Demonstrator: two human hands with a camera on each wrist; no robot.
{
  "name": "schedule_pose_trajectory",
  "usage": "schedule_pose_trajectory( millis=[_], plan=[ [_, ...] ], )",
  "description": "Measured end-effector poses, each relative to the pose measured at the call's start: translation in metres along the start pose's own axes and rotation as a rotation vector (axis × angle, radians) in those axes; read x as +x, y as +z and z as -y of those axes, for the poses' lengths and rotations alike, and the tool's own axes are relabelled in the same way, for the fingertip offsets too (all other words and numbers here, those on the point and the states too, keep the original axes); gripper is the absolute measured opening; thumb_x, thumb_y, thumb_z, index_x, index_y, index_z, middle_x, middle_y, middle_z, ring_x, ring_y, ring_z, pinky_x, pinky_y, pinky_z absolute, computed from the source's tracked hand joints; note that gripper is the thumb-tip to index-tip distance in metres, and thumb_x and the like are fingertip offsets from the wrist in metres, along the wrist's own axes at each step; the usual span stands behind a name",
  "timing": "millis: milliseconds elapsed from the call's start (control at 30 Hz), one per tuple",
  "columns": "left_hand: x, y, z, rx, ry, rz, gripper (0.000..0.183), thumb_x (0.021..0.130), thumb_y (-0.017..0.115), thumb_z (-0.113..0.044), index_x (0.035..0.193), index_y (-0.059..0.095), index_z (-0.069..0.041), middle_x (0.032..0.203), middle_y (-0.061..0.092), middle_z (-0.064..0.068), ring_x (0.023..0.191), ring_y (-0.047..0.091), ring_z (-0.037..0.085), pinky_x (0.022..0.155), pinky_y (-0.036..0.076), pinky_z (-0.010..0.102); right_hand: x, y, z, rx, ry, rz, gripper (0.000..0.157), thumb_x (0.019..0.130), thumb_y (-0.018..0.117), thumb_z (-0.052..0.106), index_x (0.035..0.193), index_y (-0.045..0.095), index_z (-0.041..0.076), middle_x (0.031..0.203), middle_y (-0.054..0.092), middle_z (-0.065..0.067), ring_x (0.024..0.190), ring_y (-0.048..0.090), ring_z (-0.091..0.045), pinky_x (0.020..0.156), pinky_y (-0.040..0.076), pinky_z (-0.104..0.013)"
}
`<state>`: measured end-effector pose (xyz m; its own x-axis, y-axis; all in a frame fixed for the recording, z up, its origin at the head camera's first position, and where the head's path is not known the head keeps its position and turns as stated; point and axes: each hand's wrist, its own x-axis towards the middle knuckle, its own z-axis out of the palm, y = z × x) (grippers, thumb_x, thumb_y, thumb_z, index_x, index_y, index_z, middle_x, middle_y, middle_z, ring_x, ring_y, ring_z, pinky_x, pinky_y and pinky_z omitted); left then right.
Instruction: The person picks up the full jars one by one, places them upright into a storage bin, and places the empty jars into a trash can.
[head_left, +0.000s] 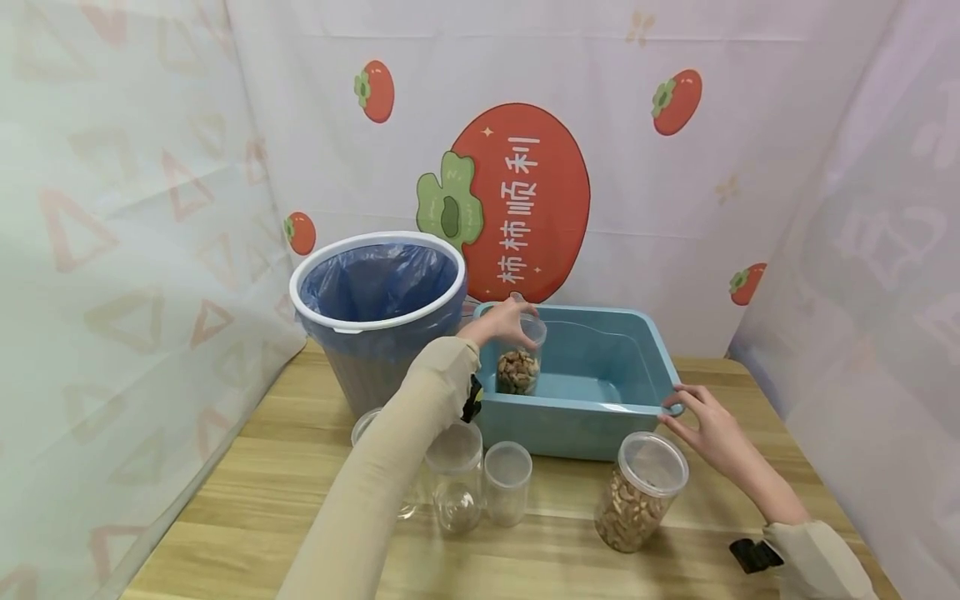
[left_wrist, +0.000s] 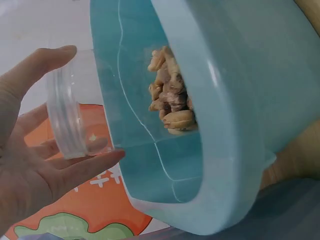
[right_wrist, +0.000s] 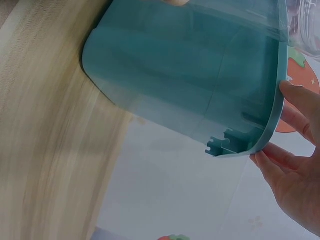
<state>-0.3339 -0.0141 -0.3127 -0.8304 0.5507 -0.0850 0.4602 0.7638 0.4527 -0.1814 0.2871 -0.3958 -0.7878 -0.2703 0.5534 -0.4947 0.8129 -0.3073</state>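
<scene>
My left hand reaches into the left end of a light-blue plastic tub, with thumb and fingers round the lidded top of a clear jar. Peanuts in their shells fill the lower part of that jar, which stands inside the tub. On the tub's front right corner, my right hand pinches the rim between thumb and fingers. Just left of this hand, on the table, is a larger lidded jar of pale curved nuts.
Behind my left arm stands a waste bin with a white rim and blue liner. Several clear jars sit before the tub, partly hidden by the left sleeve. White printed curtains enclose the wooden table.
</scene>
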Motion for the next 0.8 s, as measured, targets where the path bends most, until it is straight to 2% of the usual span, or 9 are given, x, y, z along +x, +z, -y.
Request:
schedule_pose_trajectory(
  millis=[133, 233, 367, 467, 533, 600, 667, 700, 800],
  plan=[
    [0.015, 0.011, 0.019, 0.043, 0.026, 0.057, 0.068, 0.062, 0.078, -0.036, 0.122, 0.051, -0.019, 0.117, 0.049, 0.008, 0.095, 0.049, 0.019, 0.077, 0.044, 0.031, 0.000, -0.001, 0.000, 0.003, 0.007, 0.013, 0.016, 0.074, 0.069, 0.009, 0.084, 0.057, 0.006, 0.105, 0.050, -0.024, 0.091, 0.052, -0.044, 0.068, 0.042, -0.054],
    [0.014, 0.012, 0.019, 0.051, -0.002, 0.103, 0.068, 0.063, 0.079, -0.031, 0.123, 0.050, -0.019, 0.117, 0.047, 0.009, 0.095, 0.048, 0.020, 0.076, 0.043, 0.032, 0.000, -0.001, 0.000, 0.004, 0.009, 0.014, 0.016, 0.074, 0.069, 0.009, 0.085, 0.057, 0.006, 0.105, 0.050, -0.024, 0.091, 0.052, -0.044, 0.068, 0.042, -0.054],
    [-0.003, 0.008, 0.008, 0.067, -0.061, 0.157, 0.066, 0.070, 0.074, -0.018, 0.129, 0.044, -0.014, 0.125, 0.041, 0.013, 0.101, 0.045, 0.024, 0.081, 0.042, 0.035, 0.000, 0.000, 0.001, 0.001, -0.002, -0.001, 0.017, 0.073, 0.070, 0.006, 0.084, 0.058, 0.006, 0.105, 0.050, -0.025, 0.090, 0.052, -0.044, 0.068, 0.043, -0.054],
    [-0.004, 0.007, 0.013, 0.082, -0.071, 0.185, 0.066, 0.071, 0.074, -0.021, 0.130, 0.043, -0.017, 0.130, 0.039, 0.011, 0.103, 0.045, 0.024, 0.081, 0.042, 0.035, 0.002, 0.001, 0.001, -0.003, -0.019, -0.014, 0.018, 0.071, 0.070, 0.005, 0.084, 0.058, 0.005, 0.104, 0.051, -0.025, 0.089, 0.053, -0.043, 0.067, 0.043, -0.053],
    [0.015, 0.016, 0.036, 0.088, -0.008, 0.172, 0.068, 0.066, 0.077, -0.028, 0.127, 0.047, -0.020, 0.128, 0.042, 0.009, 0.100, 0.047, 0.020, 0.076, 0.044, 0.033, 0.002, 0.002, 0.002, -0.001, -0.024, -0.016, 0.018, 0.071, 0.071, 0.005, 0.083, 0.058, 0.005, 0.104, 0.051, -0.025, 0.088, 0.053, -0.043, 0.067, 0.043, -0.053],
    [0.035, 0.023, 0.055, 0.085, 0.006, 0.208, 0.071, 0.064, 0.078, -0.033, 0.127, 0.047, -0.025, 0.131, 0.041, 0.004, 0.106, 0.046, 0.016, 0.078, 0.043, 0.032, 0.003, 0.002, 0.003, -0.001, -0.026, -0.014, 0.018, 0.071, 0.071, 0.005, 0.083, 0.058, 0.006, 0.103, 0.051, -0.025, 0.089, 0.053, -0.043, 0.067, 0.043, -0.053],
    [0.050, 0.032, 0.068, 0.103, 0.029, 0.182, 0.067, 0.067, 0.076, -0.032, 0.127, 0.048, -0.022, 0.131, 0.042, 0.005, 0.110, 0.045, 0.018, 0.081, 0.042, 0.033, 0.003, 0.002, 0.003, -0.003, -0.023, -0.010, 0.018, 0.071, 0.071, 0.005, 0.083, 0.058, 0.006, 0.103, 0.051, -0.025, 0.089, 0.053, -0.044, 0.067, 0.043, -0.053],
    [0.055, 0.032, 0.069, 0.092, 0.022, 0.188, 0.066, 0.068, 0.075, -0.032, 0.127, 0.048, -0.022, 0.131, 0.043, 0.003, 0.112, 0.045, 0.017, 0.082, 0.042, 0.032, 0.003, 0.002, 0.003, -0.003, -0.020, -0.008, 0.018, 0.071, 0.071, 0.005, 0.083, 0.058, 0.005, 0.104, 0.051, -0.025, 0.089, 0.053, -0.044, 0.067, 0.043, -0.053],
    [0.029, 0.015, 0.037, 0.087, -0.024, 0.182, 0.056, 0.078, 0.067, -0.026, 0.129, 0.046, -0.017, 0.133, 0.043, 0.003, 0.119, 0.041, 0.018, 0.090, 0.039, 0.034, 0.002, 0.001, 0.004, -0.006, -0.007, -0.004, 0.018, 0.071, 0.070, 0.004, 0.084, 0.058, 0.005, 0.104, 0.050, -0.025, 0.090, 0.053, -0.044, 0.067, 0.043, -0.053]
  ],
)
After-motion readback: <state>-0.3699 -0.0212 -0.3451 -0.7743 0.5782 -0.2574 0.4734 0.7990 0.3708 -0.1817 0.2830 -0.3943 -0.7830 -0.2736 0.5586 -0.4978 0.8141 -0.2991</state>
